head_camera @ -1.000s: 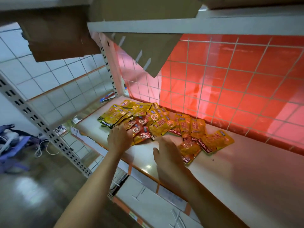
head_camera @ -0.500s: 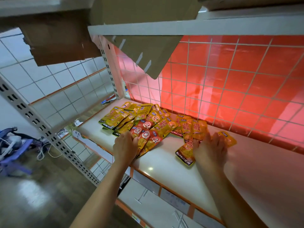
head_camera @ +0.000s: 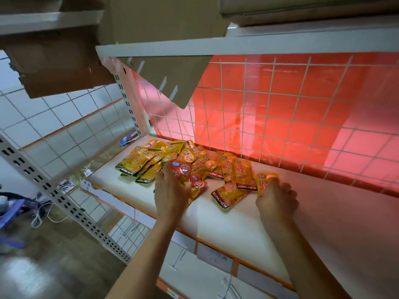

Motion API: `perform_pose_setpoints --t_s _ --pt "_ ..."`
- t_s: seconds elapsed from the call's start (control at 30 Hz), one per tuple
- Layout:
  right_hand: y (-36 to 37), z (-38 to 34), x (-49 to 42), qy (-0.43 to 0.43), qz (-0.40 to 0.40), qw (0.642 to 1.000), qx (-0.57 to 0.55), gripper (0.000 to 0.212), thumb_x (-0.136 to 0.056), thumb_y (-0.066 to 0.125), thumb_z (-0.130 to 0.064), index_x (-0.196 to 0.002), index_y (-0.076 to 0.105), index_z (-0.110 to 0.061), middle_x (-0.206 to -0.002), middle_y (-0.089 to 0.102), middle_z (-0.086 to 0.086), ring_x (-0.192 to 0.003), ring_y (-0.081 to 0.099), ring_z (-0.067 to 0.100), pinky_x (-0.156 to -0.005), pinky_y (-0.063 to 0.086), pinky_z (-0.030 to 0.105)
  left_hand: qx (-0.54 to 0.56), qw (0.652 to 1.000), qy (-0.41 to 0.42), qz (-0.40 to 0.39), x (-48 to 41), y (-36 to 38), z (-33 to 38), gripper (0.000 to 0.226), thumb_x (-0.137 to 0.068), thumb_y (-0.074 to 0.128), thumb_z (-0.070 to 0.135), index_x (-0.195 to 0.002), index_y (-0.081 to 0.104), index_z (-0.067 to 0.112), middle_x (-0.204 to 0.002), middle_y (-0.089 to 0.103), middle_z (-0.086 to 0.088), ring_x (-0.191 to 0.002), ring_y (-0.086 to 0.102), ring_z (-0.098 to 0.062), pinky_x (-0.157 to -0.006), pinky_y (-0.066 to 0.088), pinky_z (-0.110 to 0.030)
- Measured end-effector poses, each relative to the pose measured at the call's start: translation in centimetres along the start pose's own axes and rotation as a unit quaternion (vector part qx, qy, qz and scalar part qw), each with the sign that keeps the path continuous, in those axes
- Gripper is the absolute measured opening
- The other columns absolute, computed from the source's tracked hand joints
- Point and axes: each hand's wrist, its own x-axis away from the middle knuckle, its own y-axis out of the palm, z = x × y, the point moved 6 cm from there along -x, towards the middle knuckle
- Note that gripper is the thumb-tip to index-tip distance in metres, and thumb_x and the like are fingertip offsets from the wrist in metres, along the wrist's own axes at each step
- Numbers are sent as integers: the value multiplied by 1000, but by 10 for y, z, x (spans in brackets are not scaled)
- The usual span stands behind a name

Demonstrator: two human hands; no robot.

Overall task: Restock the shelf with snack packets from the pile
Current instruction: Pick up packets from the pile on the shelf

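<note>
Left hand [head_camera: 170, 192] grips red packets [head_camera: 183, 172] at front of pile [head_camera: 149, 160] on shelf [head_camera: 216, 219], right hand [head_camera: 277, 198] grasps yellow packet [head_camera: 264, 181] right of pile.

A white wire grid [head_camera: 302, 117] fronts a glowing red sheet [head_camera: 269, 83] at the back; a white grid-lined wall [head_camera: 54, 130] lies left, glossy brown floor [head_camera: 43, 268] below, brown cardboard boxes [head_camera: 54, 67] overhead

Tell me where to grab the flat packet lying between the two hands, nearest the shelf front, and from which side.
Pinch its black KONCHEW-banded end, coming in from the front of the shelf. The packet lies flat with that end free on bare shelf, while its far end is crowded by neighbouring packets.
</note>
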Motion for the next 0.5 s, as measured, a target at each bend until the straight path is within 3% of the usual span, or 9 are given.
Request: perform_pose_setpoints --t_s 0.17,0.23,0.33,0.4,0.5 --pt "-4 22 1 29 -60 995 -73 65 -77 71 -24 -129 35 -9 -121 45 22 -114 47 41 -92 44 40 107 989 -17 -98 20 28 36 84 -67 85 33 -135 41 11 -118 65 -10 -107 63 -30 -83 46 -34" --pt "-9 29 7 6 -39 986 -162 60 -79 66 -14 -132 39 -14 -114 49 20 -105 54 40 -84 50 41 151 978 -27 -142 32 42 52 79 -68 84 35 -133 46 9 -121 64 -8 -108 63 -26 -86 46 -29" --pt "-19 38 18 -28 -35 942 -331 62 -81 57 -1 -134 42 -30 -108 55 15 -94 58 36 -70 56 45 216 952 -43 -214 54 65 76 62 -72 82 32 -122 53 8 -112 67 -8 -99 65 -23 -87 50 -29" --pt "-25 41 24 -73 -49 923 -375 58 -84 56 2 -132 46 -28 -114 58 14 -100 59 33 -81 53 46 273 921 -68 -270 73 80 92 48 -76 79 30 -113 52 15 -106 68 -6 -92 67 -22 -87 55 -37" --pt "-40 50 34 -116 -37 914 -388 39 -89 53 -1 -120 58 -24 -119 60 9 -108 58 23 -93 47 35 336 885 -90 -311 99 98 118 49 -82 75 26 -122 53 9 -110 67 -13 -98 67 -29 -88 54 -49"
